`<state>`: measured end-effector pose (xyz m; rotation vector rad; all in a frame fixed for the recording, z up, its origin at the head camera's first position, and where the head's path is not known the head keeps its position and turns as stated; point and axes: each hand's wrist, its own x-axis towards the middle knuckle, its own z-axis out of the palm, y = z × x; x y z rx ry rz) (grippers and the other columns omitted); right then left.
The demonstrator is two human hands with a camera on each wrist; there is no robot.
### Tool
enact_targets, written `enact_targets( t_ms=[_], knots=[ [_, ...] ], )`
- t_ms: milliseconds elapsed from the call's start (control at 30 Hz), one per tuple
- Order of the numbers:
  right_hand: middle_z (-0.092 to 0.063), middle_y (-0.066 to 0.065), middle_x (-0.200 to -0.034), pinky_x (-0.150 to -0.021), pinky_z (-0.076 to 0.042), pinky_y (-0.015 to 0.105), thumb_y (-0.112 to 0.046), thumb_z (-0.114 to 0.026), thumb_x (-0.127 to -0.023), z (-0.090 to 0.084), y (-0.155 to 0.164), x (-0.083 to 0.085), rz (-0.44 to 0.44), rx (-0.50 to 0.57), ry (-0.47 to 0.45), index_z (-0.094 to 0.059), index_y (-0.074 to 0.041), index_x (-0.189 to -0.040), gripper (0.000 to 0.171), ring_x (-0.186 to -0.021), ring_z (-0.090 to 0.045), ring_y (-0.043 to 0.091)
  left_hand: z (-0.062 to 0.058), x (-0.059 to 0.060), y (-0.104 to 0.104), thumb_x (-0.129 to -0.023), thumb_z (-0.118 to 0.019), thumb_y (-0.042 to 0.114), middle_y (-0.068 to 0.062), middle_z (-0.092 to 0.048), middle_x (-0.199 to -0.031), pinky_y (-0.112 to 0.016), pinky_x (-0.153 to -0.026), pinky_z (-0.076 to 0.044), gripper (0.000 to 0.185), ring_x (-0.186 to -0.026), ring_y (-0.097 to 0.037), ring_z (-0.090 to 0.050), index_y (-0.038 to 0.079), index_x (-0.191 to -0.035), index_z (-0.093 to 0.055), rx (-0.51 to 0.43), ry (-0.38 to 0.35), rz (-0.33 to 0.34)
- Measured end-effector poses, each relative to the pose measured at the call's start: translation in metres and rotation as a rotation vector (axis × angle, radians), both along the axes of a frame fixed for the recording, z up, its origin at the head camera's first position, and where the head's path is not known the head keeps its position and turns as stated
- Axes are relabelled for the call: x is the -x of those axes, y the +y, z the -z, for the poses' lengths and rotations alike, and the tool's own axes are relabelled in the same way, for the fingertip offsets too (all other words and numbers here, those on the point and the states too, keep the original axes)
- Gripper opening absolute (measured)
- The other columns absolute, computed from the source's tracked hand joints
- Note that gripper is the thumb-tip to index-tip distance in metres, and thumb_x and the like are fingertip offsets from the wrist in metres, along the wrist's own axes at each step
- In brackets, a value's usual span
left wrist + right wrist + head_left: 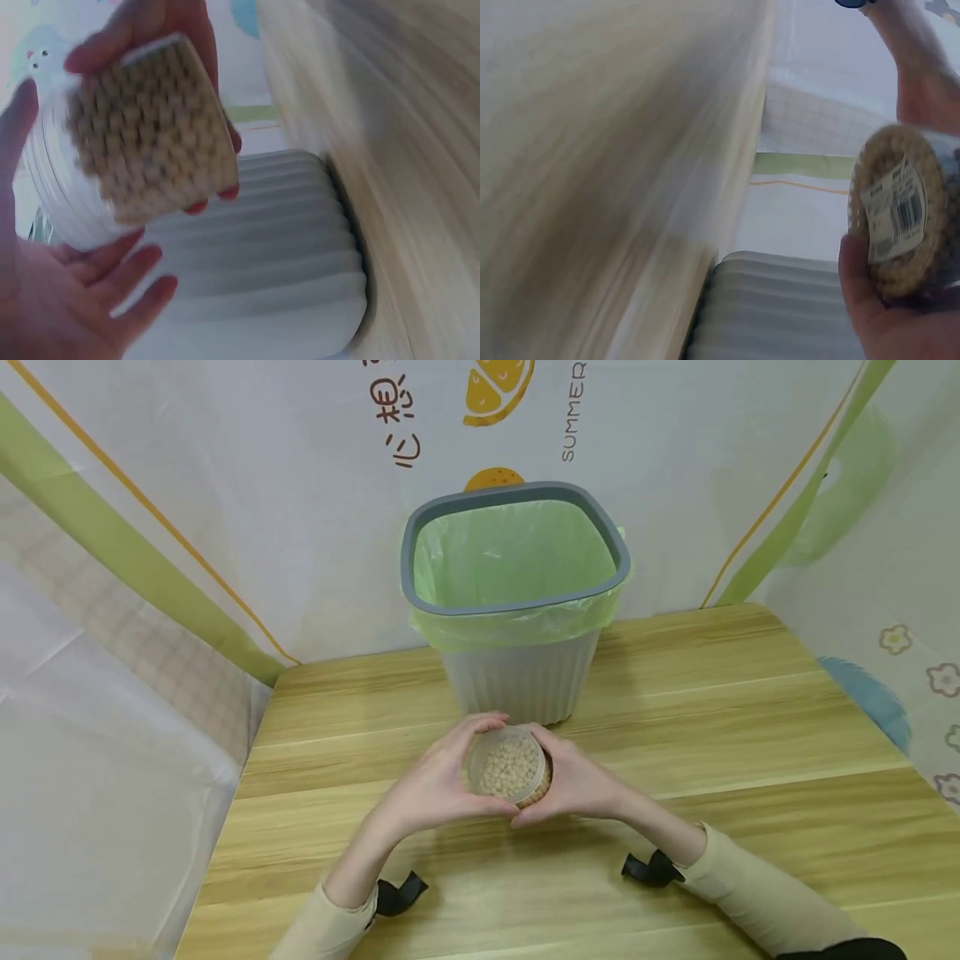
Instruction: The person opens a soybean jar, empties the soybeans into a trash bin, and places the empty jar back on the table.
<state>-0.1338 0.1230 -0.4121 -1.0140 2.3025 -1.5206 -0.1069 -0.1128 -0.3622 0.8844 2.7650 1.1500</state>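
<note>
A clear round plastic jar of small, round beige pieces is held between both hands over the table. My right hand grips the jar's body near the base, where the right wrist view shows a white barcode label. The left hand curves around the clear top end, thumb on one side and fingers on the other. In the left wrist view, some left fingers stretch past the jar, and the pieces fill most of it below the clear top.
Just beyond the hands stands a ribbed grey bin with a darker rim and a green liner. It sits on the wood-grain table against a printed white curtain. Black straps hang at both wrists.
</note>
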Motion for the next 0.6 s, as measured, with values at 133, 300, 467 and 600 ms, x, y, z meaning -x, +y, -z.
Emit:
enact_targets(
  t_ms=[133, 300, 467, 600],
  knots=[
    [-0.062, 0.005, -0.137, -0.097, -0.056, 0.043, -0.034, -0.098, -0.065, 0.002, -0.004, -0.003, 0.111, -0.027, 0.074, -0.046, -0.02, -0.144, 0.096, -0.12, -0.064, 0.023, 0.003, -0.004, 0.009, -0.067, -0.093, 0.05, 0.002, -0.054, -0.151, -0.056, -0.11, -0.049, 0.097, -0.14, -0.025, -0.054, 0.015, -0.147, -0.049, 0.017, 0.035, -0.141],
    [-0.063, 0.008, -0.136, -0.096, -0.056, 0.047, -0.034, -0.097, -0.066, 0.005, -0.007, -0.004, 0.213, -0.047, 0.136, -0.046, -0.018, -0.143, 0.094, -0.119, -0.065, 0.026, 0.007, -0.008, 0.019, -0.067, -0.093, 0.053, -0.004, -0.059, -0.144, -0.055, -0.105, -0.052, 0.094, -0.132, -0.027, -0.059, 0.014, -0.143, -0.052, 0.014, 0.06, -0.285],
    [-0.065, 0.011, -0.132, -0.094, -0.057, 0.049, -0.035, -0.097, -0.065, 0.006, -0.008, -0.005, 0.293, -0.083, 0.219, -0.047, -0.013, -0.143, 0.095, -0.116, -0.067, 0.028, 0.012, -0.01, 0.026, -0.067, -0.093, 0.053, -0.008, -0.058, -0.143, -0.053, -0.105, -0.053, 0.094, -0.13, -0.029, -0.059, 0.011, -0.141, -0.052, -0.021, 0.05, -0.367],
    [-0.065, 0.014, -0.131, -0.095, -0.058, 0.049, -0.035, -0.096, -0.064, 0.005, -0.008, -0.007, 0.351, -0.124, 0.27, -0.047, -0.008, -0.142, 0.096, -0.116, -0.067, 0.029, 0.014, -0.012, 0.03, -0.068, -0.091, 0.057, -0.007, -0.058, -0.142, -0.051, -0.105, -0.053, 0.097, -0.129, -0.027, -0.059, 0.011, -0.143, -0.05, -0.04, 0.024, -0.413]
  ],
)
